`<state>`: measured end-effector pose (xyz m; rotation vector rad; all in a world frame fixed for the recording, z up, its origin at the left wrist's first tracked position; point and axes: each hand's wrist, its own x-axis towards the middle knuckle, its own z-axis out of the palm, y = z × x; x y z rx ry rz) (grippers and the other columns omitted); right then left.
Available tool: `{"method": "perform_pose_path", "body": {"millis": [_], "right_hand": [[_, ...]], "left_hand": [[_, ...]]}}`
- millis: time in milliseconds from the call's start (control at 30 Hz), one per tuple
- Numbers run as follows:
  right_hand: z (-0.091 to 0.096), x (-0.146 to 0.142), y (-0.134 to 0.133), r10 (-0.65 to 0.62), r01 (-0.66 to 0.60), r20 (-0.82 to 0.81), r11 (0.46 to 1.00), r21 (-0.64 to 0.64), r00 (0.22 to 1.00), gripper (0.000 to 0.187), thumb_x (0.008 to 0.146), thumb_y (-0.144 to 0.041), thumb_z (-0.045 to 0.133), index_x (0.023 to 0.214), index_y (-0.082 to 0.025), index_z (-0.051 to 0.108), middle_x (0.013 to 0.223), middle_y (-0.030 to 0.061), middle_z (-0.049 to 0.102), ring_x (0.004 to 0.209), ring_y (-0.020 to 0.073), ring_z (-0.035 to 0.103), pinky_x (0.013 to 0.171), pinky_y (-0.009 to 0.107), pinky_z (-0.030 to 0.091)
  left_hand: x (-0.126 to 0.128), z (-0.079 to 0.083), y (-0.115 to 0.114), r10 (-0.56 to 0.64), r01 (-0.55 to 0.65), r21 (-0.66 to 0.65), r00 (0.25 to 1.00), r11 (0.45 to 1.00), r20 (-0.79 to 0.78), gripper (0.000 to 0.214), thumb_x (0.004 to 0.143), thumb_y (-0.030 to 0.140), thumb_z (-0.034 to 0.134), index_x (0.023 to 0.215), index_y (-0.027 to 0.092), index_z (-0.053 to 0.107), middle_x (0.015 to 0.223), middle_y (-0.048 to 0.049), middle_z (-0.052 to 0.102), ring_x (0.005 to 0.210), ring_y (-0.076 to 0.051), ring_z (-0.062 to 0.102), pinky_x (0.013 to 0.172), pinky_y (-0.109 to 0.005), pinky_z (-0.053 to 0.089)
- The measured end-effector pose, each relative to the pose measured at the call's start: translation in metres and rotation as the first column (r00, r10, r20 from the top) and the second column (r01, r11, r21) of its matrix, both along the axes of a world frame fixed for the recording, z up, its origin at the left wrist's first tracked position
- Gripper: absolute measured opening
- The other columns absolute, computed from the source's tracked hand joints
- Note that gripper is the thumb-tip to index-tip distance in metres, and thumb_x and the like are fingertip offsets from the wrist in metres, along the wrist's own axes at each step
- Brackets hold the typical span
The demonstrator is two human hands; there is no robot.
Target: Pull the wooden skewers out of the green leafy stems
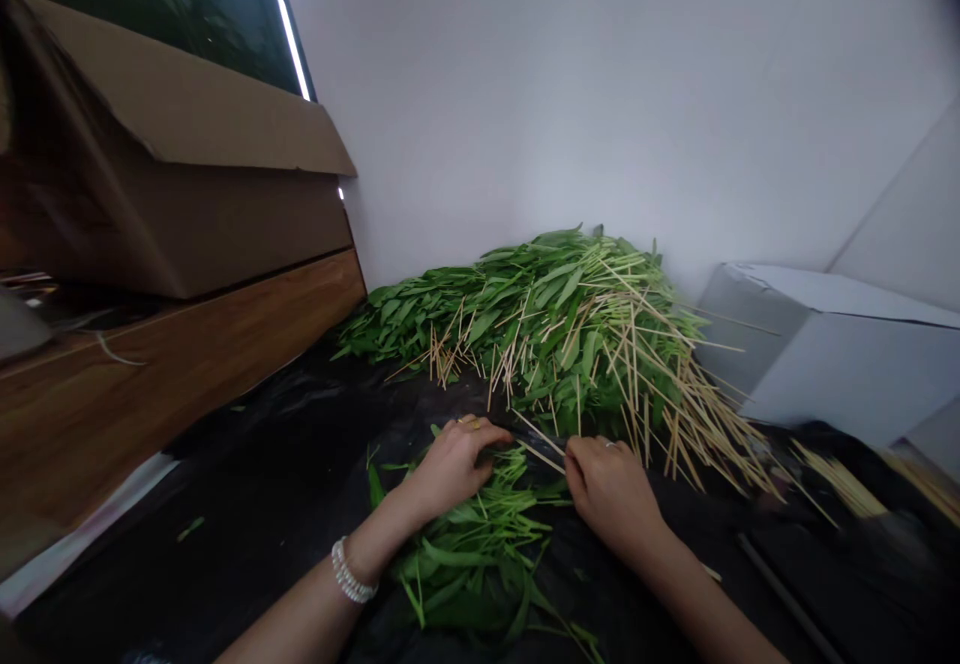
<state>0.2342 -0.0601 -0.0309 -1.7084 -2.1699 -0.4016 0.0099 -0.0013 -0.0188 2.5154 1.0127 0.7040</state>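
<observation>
My left hand [454, 464], with a bead bracelet on the wrist, is closed on a bunch of green leaves [480, 534] lying on black plastic sheeting [285, 484]. My right hand [611, 489] is pinched on a thin bamboo skewer [541, 452] whose tip points toward my left hand. Just beyond both hands rises a big heap of skewered greens [555, 324], with many stick ends pointing out toward me.
A brown cardboard box [180, 184] sits on a wooden ledge [150, 384] at the left. A white box [832, 344] stands at the right, with loose skewers [840, 479] beside it. A white wall [600, 94] closes the back.
</observation>
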Motion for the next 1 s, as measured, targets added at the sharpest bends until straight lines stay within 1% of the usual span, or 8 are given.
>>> {"method": "perform_pose_path", "body": {"millis": [167, 300, 400, 467, 533, 633, 833, 1000], "right_hand": [[0.002, 0.002, -0.001, 0.020, -0.012, -0.090, 0.996, 0.091, 0.996, 0.022, 0.093, -0.017, 0.039, 0.077, -0.020, 0.054, 0.071, 0.0031, 0.059, 0.072, 0.0192, 0.055, 0.070, 0.031, 0.031], [0.002, 0.003, -0.003, 0.072, -0.045, -0.176, 0.987, 0.152, 0.982, 0.023, 0.095, -0.018, 0.034, 0.087, -0.019, 0.056, 0.079, 0.0048, 0.061, 0.077, 0.0185, 0.056, 0.070, 0.029, 0.034], [0.003, 0.002, -0.005, 0.081, -0.057, -0.182, 0.990, 0.132, 0.980, 0.022, 0.094, -0.017, 0.035, 0.091, -0.020, 0.057, 0.079, 0.0037, 0.061, 0.073, 0.0170, 0.057, 0.068, 0.027, 0.035], [0.004, 0.001, -0.007, 0.077, -0.054, -0.176, 0.990, 0.128, 0.981, 0.022, 0.094, -0.016, 0.036, 0.091, -0.020, 0.057, 0.078, 0.0031, 0.060, 0.072, 0.0165, 0.056, 0.068, 0.027, 0.035], [0.006, -0.001, -0.008, 0.076, -0.051, -0.170, 0.987, 0.150, 0.982, 0.022, 0.094, -0.016, 0.037, 0.090, -0.020, 0.058, 0.077, 0.0038, 0.060, 0.075, 0.0175, 0.056, 0.070, 0.028, 0.036], [0.007, -0.002, -0.008, 0.095, -0.063, -0.181, 0.982, 0.176, 0.979, 0.023, 0.093, -0.015, 0.036, 0.088, -0.019, 0.058, 0.077, 0.0047, 0.059, 0.078, 0.0180, 0.055, 0.073, 0.028, 0.036], [0.003, -0.004, -0.008, 0.118, -0.085, -0.199, 0.982, 0.167, 0.973, 0.025, 0.094, -0.017, 0.036, 0.083, -0.019, 0.058, 0.073, 0.0029, 0.057, 0.069, 0.0171, 0.053, 0.068, 0.029, 0.035], [0.001, -0.005, -0.008, 0.136, -0.101, -0.208, 0.980, 0.172, 0.969, 0.025, 0.094, -0.017, 0.035, 0.085, -0.018, 0.058, 0.074, 0.0033, 0.057, 0.070, 0.0173, 0.053, 0.068, 0.029, 0.036]], "left_hand": [[0.003, 0.002, -0.004, -0.042, 0.041, -0.026, 0.998, 0.999, -0.050, 0.046, 0.071, 0.001, 0.045, 0.105, 0.024, 0.065, 0.098, -0.0033, 0.068, 0.093, -0.021, 0.057, 0.085, -0.032, 0.038], [0.006, 0.007, -0.007, -0.044, 0.043, -0.034, 0.998, 0.999, -0.048, 0.021, 0.086, 0.019, 0.046, 0.085, 0.020, 0.067, 0.083, -0.0041, 0.066, 0.083, -0.019, 0.057, 0.078, -0.029, 0.038], [0.008, 0.006, -0.006, -0.025, 0.025, -0.045, 1.000, 0.999, 0.003, 0.033, 0.091, 0.031, 0.044, 0.069, 0.018, 0.064, 0.071, -0.0037, 0.063, 0.073, -0.017, 0.056, 0.070, -0.026, 0.039], [0.008, 0.001, -0.004, 0.021, -0.017, -0.080, 0.998, 0.997, 0.057, 0.029, 0.091, 0.033, 0.045, 0.078, 0.018, 0.066, 0.069, -0.0020, 0.062, 0.067, -0.016, 0.056, 0.065, -0.024, 0.039], [0.007, -0.004, -0.001, 0.064, -0.051, -0.116, 0.992, 0.992, 0.109, 0.022, 0.089, 0.031, 0.049, 0.102, 0.021, 0.064, 0.071, 0.0001, 0.063, 0.065, -0.015, 0.057, 0.064, -0.024, 0.040], [0.006, -0.011, 0.003, 0.062, -0.048, -0.097, 0.987, 0.994, 0.146, 0.039, 0.085, 0.023, 0.054, 0.124, 0.023, 0.054, 0.084, -0.0014, 0.067, 0.074, -0.016, 0.060, 0.072, -0.025, 0.044], [0.004, -0.016, 0.005, -0.021, 0.022, -0.071, 1.000, 0.997, 0.011, 0.032, 0.084, 0.019, 0.054, 0.114, 0.023, 0.063, 0.109, -0.0053, 0.068, 0.097, -0.020, 0.062, 0.086, -0.030, 0.045], [0.006, -0.015, 0.003, -0.019, 0.020, -0.073, 1.000, 0.997, 0.011, 0.038, 0.080, 0.011, 0.055, 0.115, 0.023, 0.062, 0.099, -0.0030, 0.069, 0.088, -0.018, 0.063, 0.081, -0.027, 0.046]]}}
